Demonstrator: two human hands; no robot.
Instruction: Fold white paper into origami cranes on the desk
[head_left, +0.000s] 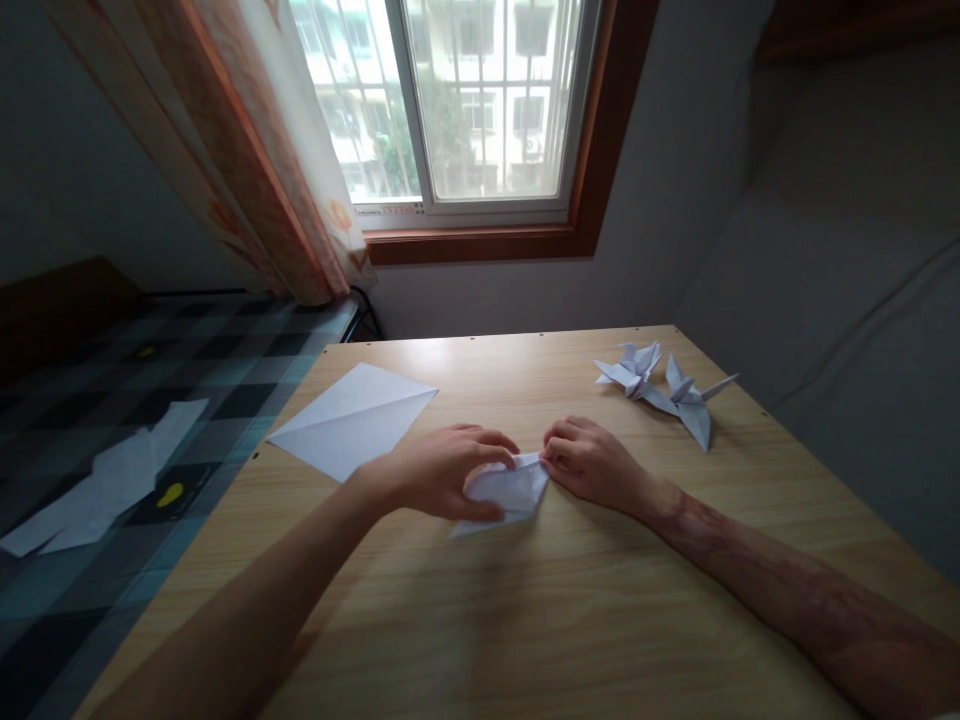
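Note:
A white sheet of folded paper (507, 490) lies on the wooden table in front of me, with creases and a pointed corner at its lower left. My left hand (461, 468) holds it from the left, thumb along the near edge and fingers curved over the far edge. At the upper right corner of the paper, the bent fingers of my right hand (589, 458) pinch it. The fingertips of that hand hide the corner itself.
A creased square of white paper (360, 415) lies at the table's far left. Two paper cranes (634, 370) (690, 395) sit at the far right. Paper pieces (112, 485) lie on the checked bed (247, 345) to the left. Beyond the table (465, 620) are a wall and window.

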